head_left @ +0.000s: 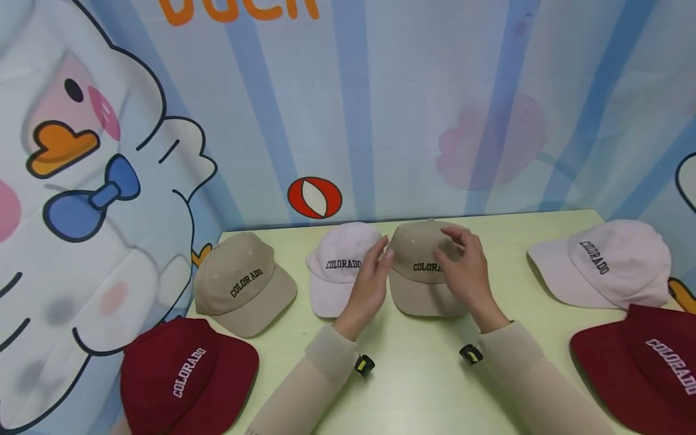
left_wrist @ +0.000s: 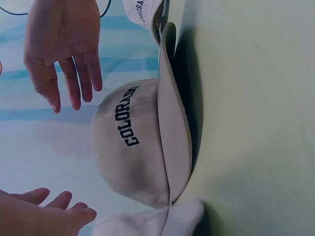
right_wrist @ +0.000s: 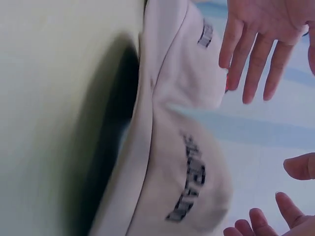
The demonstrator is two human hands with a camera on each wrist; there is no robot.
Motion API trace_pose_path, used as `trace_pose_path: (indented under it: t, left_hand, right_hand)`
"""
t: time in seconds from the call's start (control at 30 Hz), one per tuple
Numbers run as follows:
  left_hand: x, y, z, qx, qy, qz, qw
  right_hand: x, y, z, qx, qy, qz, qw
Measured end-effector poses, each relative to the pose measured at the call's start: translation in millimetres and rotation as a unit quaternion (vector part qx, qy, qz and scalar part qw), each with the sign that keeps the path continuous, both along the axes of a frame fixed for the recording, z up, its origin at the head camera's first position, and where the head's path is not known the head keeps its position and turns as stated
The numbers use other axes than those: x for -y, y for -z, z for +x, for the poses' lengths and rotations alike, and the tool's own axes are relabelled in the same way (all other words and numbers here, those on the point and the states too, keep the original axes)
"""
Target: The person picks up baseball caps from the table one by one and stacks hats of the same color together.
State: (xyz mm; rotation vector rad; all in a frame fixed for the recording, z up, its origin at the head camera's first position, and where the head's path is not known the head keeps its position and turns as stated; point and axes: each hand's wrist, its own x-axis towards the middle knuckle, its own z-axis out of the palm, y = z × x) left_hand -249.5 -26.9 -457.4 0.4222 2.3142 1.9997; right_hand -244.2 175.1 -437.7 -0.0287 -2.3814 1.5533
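A beige cap (head_left: 421,260) with dark COLORADO lettering sits at the back middle of the table, brim toward me. Its left neighbour is a white cap (head_left: 339,266), close beside it. My left hand (head_left: 367,290) is held in front of the gap between these two caps, fingers extended. On the other side, my right hand (head_left: 466,272) hovers before the beige cap's right part, fingers loosely bent and covering some letters. Both wrist views show the beige cap (left_wrist: 133,142) (right_wrist: 182,182) with neither hand gripping it.
At the left are another beige cap (head_left: 244,284) and a maroon cap (head_left: 187,374). A white cap (head_left: 603,263) and a maroon cap (head_left: 641,368) lie at the right. A cartoon-printed backdrop (head_left: 413,109) rises behind the pale table (head_left: 408,374).
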Motion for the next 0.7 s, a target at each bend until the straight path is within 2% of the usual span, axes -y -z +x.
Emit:
trace_pose_path:
  t: [0.3,0.5,0.57,0.7]
  left_hand:
    - [38.6,0.5,18.4,-0.040,-0.067,0.006,0.9969]
    - [65.5,5.9,27.5,-0.052,-0.115,0.022,0.9918]
    - [73.2,5.9,30.1,-0.058,-0.136,0.013,0.9890]
    - [87.9,1.6,36.5,-0.068,-0.181,-0.032,0.9806]
  right_hand:
    - [35.1,3.0,15.2,0.017,-0.051,-0.094,0.9941]
    - [65.3,7.1,23.7,0.039,-0.076,-0.117,0.9895]
    - [76.2,8.8,27.0,0.048,-0.091,-0.117,0.9877]
    - [97.3,11.5,31.5,0.062,-0.121,-0.131,0.9820]
